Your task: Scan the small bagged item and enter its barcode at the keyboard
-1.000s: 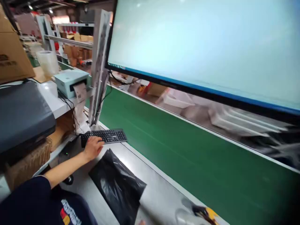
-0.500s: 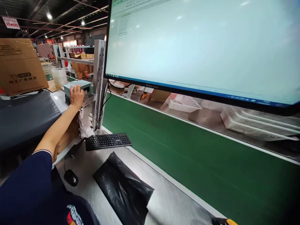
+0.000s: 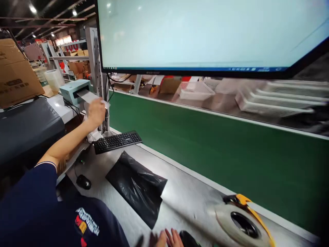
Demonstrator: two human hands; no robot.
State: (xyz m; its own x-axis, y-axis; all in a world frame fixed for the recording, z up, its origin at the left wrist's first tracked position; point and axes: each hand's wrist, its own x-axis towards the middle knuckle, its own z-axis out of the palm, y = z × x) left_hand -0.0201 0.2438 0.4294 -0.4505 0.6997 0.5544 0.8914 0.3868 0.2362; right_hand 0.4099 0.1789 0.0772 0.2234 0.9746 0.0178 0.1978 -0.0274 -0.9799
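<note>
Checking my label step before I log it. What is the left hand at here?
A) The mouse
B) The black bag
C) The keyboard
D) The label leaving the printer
D. The left hand is raised at the paper label coming out of the pale green label printer.

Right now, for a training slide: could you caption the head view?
Left hand at a label leaving a label printer, right hand below near a packing tape roll.

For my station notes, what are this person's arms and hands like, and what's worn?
The left hand and right hand are bare, ungloved. The left forearm shows below a short navy sleeve with a thin pale cuff stripe. The shirt carries white lettering and a red and yellow mark.
</note>
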